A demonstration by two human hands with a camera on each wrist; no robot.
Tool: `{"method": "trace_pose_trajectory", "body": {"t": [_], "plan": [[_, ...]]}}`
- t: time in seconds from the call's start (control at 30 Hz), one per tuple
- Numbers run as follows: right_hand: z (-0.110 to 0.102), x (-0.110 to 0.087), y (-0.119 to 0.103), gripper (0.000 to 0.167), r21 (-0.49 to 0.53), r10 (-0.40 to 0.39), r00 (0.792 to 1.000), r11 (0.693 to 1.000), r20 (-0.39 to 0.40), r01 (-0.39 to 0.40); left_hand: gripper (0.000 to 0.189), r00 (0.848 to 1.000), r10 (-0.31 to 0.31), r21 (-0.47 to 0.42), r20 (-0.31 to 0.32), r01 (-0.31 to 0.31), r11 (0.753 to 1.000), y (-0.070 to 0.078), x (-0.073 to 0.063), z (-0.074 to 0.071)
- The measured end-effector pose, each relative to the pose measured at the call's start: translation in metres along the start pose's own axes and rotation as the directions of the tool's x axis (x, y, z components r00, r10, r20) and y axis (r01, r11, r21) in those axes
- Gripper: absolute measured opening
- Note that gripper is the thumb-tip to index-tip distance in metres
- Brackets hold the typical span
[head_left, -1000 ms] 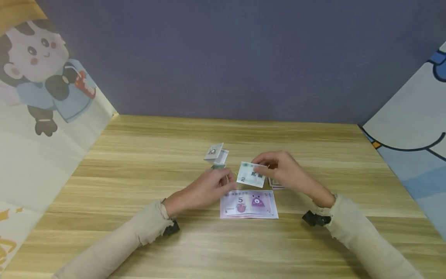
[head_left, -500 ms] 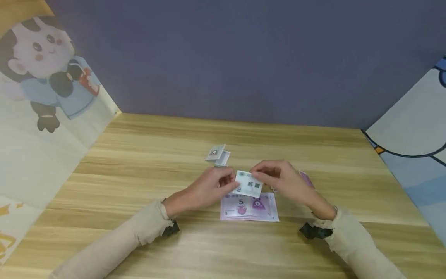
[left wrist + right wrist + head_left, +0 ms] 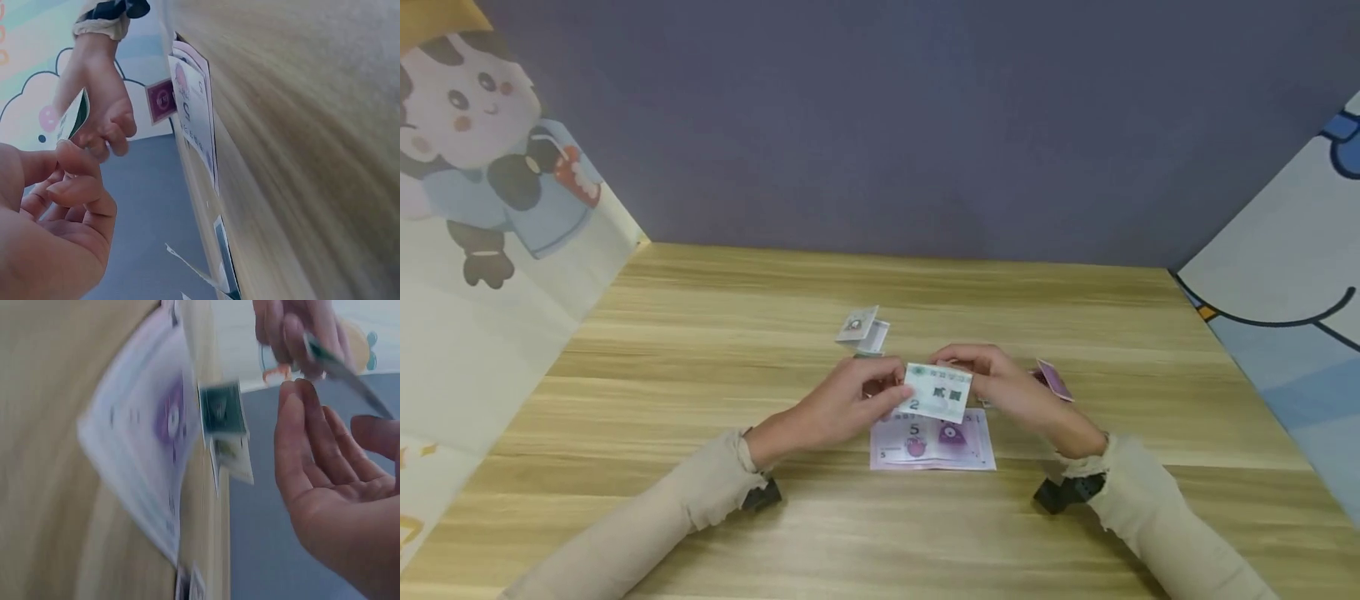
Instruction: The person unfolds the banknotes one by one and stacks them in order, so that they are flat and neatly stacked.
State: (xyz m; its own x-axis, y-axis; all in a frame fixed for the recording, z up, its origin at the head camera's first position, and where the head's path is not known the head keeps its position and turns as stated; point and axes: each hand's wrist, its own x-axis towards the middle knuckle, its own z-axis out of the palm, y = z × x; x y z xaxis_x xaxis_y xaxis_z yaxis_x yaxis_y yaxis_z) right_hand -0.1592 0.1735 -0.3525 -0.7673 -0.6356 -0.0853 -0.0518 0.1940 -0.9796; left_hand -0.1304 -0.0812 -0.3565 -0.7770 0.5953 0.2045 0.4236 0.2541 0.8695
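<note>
A pale green banknote (image 3: 937, 392) marked 2, apparently folded, is raised above the table. My left hand (image 3: 842, 406) pinches its left edge between thumb and index finger, and the left wrist view shows the banknote (image 3: 75, 119) bent with green on its inner face. Behind its right side is my right hand (image 3: 1011, 392), partly hidden by the note. In the right wrist view, that hand (image 3: 340, 469) has its fingers apart from the thumb, with nothing gripped between them. Purple banknotes (image 3: 925, 446) marked 5 lie flat just below the hands, one on another.
Folded notes (image 3: 861, 327) stand tented on the table beyond the left hand. A reddish-purple folded note (image 3: 1055, 380) sits past the right wrist. The wood-grain table (image 3: 737, 292) meets a dark blue-grey panel (image 3: 910, 125) at the back, with printed panels on both sides.
The right hand brought the 2 note left and nearer to me, where the left hand took hold of its edge. The right fingers have since loosened from it.
</note>
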Motion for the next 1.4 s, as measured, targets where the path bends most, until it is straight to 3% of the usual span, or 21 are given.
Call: {"method": "trace_pose_trajectory", "body": {"t": [0.1,0.27,0.53,0.67,0.93,1.07,1.3,1.4], "plan": [[0.008,-0.002,-0.003,0.038,0.02,-0.026,0.999,0.999,0.022,0.026,0.015,1.0,0.005,0.012,-0.018,-0.005,1.0,0.0,0.0,-0.001],[0.02,-0.003,-0.007,0.039,-0.032,-0.059,0.998,0.998,0.033,0.06,0.014,0.998,0.029,0.092,-0.054,-0.024,0.995,-0.002,0.001,-0.003],[0.028,-0.002,-0.008,0.038,-0.137,-0.016,1.0,0.99,0.011,0.017,0.017,0.997,-0.023,0.133,-0.078,0.033,0.991,-0.001,0.0,-0.004],[0.027,-0.001,-0.009,0.034,-0.122,-0.026,0.999,0.992,0.022,0.028,0.017,0.996,-0.033,0.125,-0.086,0.044,0.991,-0.001,0.0,-0.004],[0.028,0.0,-0.004,0.007,-0.126,-0.133,0.982,0.985,-0.133,0.117,0.013,0.997,-0.048,0.093,-0.056,0.053,0.994,-0.006,0.003,-0.001],[0.028,-0.004,-0.004,0.005,-0.134,-0.156,0.97,0.982,-0.187,0.132,0.012,0.997,-0.045,0.087,-0.058,0.05,0.995,-0.005,0.002,-0.001],[0.018,-0.018,-0.002,0.008,-0.193,-0.135,0.948,0.978,-0.288,0.08,0.014,0.997,-0.027,0.065,-0.074,0.032,0.997,-0.001,0.004,0.002],[0.017,-0.023,0.001,0.007,-0.229,-0.17,0.937,0.968,-0.306,0.101,0.016,0.994,-0.055,0.062,-0.095,0.061,0.996,-0.002,-0.001,0.0]]}}
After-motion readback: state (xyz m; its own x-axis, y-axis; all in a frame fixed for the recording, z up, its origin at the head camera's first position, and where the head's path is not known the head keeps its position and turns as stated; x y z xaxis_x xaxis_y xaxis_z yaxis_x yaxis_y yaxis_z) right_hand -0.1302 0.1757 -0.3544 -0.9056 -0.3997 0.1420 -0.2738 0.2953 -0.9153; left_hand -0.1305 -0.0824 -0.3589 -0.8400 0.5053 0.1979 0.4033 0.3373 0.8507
